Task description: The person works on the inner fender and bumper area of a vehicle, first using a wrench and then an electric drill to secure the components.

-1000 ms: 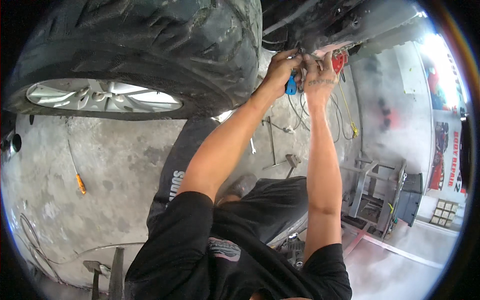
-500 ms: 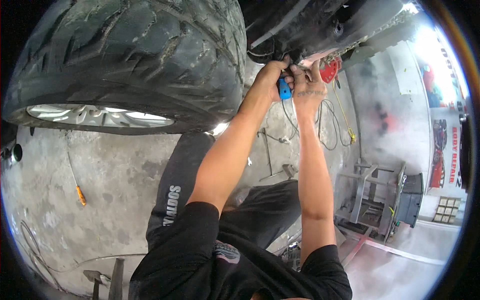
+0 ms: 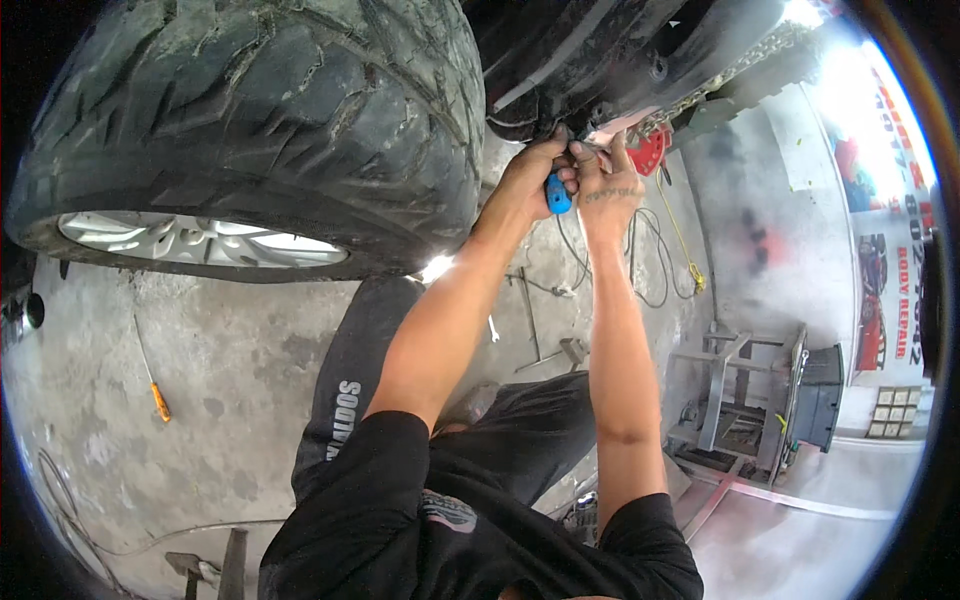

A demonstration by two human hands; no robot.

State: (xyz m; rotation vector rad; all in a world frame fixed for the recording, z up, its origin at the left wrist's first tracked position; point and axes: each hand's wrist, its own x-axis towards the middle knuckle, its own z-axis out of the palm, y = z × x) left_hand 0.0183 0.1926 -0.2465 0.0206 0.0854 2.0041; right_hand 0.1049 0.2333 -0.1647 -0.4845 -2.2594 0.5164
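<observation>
Both arms raised to the dark underside (image 3: pixel 600 60) of a lifted car, just right of a big worn tyre (image 3: pixel 270 130) on a silver rim (image 3: pixel 190 235). Left hand (image 3: pixel 530 180) clenched round a blue tool handle (image 3: pixel 557 195), its tip hidden up against the underbody. Right hand (image 3: pixel 605 190) touching the left, fingers pinched on something small at the same spot; what exactly, cannot tell. Below, a grey concrete floor (image 3: pixel 220 370), stained and scuffed. An orange screwdriver (image 3: pixel 160 400) lying well off to the left; loose cables (image 3: pixel 650 260) and a yellow cord (image 3: pixel 685 250) looping on the floor under the hands. A red part (image 3: pixel 650 155) hanging near the underbody, just right of the hands. A black mat (image 3: pixel 350 400) spread beneath the legs. Off to the right, a grey metal frame (image 3: pixel 730 390) beside a dark bin (image 3: pixel 815 395), near a pale wall (image 3: pixel 790 210) with a red-lettered sign (image 3: pixel 880 300). Strong daylight glaring in at upper right.
</observation>
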